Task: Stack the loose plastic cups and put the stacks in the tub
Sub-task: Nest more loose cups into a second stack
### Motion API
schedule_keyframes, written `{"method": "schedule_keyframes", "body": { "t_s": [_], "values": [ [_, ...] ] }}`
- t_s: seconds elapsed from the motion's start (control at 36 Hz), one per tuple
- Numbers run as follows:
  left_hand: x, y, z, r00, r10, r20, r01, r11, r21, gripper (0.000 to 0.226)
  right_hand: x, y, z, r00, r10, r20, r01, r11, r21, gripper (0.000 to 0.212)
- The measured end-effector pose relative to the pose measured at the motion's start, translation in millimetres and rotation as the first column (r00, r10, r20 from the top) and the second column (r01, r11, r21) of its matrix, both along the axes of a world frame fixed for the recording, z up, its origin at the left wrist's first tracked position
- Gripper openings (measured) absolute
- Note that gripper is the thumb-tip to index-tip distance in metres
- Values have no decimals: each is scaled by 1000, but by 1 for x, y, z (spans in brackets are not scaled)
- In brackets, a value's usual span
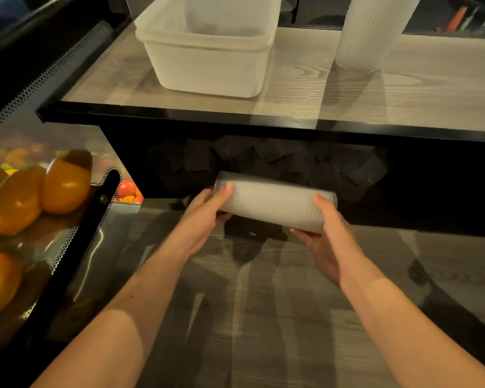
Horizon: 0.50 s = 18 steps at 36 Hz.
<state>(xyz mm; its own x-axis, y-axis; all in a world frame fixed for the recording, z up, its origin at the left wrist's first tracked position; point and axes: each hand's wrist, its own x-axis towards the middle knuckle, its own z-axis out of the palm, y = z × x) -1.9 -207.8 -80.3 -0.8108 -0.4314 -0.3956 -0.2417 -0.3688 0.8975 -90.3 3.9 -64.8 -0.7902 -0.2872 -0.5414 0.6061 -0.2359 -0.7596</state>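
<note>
Over wood-grain counter (263,317), both hands (205,217) grip what seems a cup stack (272,203).

I have both forearms stretched forward, my left hand (205,217) and right hand (328,236) facing each other, thumbs on top, fingers curled underneath.

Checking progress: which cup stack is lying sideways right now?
The cup stack gripped between the left hand and right hand, horizontal above the lower counter. The other stack stands upright beside the tub.
</note>
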Motion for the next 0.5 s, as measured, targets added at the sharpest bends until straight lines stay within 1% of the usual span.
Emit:
{"method": "schedule_keyframes", "body": {
  "t_s": [0.03,0.06,0.08,0.11,0.14,0.17,0.19,0.22,0.25,0.28,0.31,0.33,0.36,0.42,0.44,0.47,0.5],
  "values": [
    [1,-4,1,998,-36,54,41,995,-90,74,-1,0,-1,1000,-7,7,7,1000,-1,46],
    [-1,-11,-1,993,-17,115,38,983,-181,87,-2,0,-1,1000,-8,10,9,1000,-1,48],
    [-4,-16,1,985,45,168,-1,967,-255,95,-3,-1,0,1000,-5,7,5,1000,1,50],
    [-9,-24,1,968,144,208,-65,937,-344,92,-3,-3,0,1000,-1,3,1,1000,4,51],
    [-15,-32,1,945,240,224,-117,884,-452,80,-4,-5,1,1000,0,-2,0,1000,7,51],
    [-22,-40,1,925,289,248,-98,810,-579,66,-4,-8,1,1000,-2,-2,2,1000,8,51],
    [-30,-48,1,923,273,273,-6,718,-696,53,-5,-10,1,1000,-6,0,6,1000,5,51],
    [-39,-56,1,928,206,310,128,605,-786,47,-5,-13,1,1000,-12,4,12,1000,0,51],
    [-47,-63,1,920,135,367,261,487,-833,46,-6,-15,0,1000,-22,10,22,1000,-4,52],
    [-53,-69,-1,891,86,446,379,401,-834,47,-6,-17,0,999,-31,17,31,1000,-5,54],
    [-59,-74,-2,854,59,517,468,346,-813,49,-7,-18,0,999,-40,22,40,999,-5,56],
    [-62,-77,-4,822,40,567,529,312,-789,51,-7,-20,-1,999,-44,26,44,999,-6,58],
    [-65,-79,-2,810,25,586,556,288,-780,52,-7,-21,-1,999,-47,27,47,999,-8,59],
    [-68,-81,-2,825,3,566,547,252,-798,46,-6,-22,-2,998,-50,27,50,999,-7,60],
    [-69,-82,-3,839,7,544,530,217,-820,44,-6,-22,-2,998,-51,27,51,999,-5,60],
    [-69,-84,-4,849,25,528,514,197,-835,45,-5,-22,-1,998,-52,26,52,999,-3,58],
    [-70,-85,-5,859,49,509,490,206,-847,51,-5,-22,-1,998,-54,25,54,999,0,56]
  ]
}}
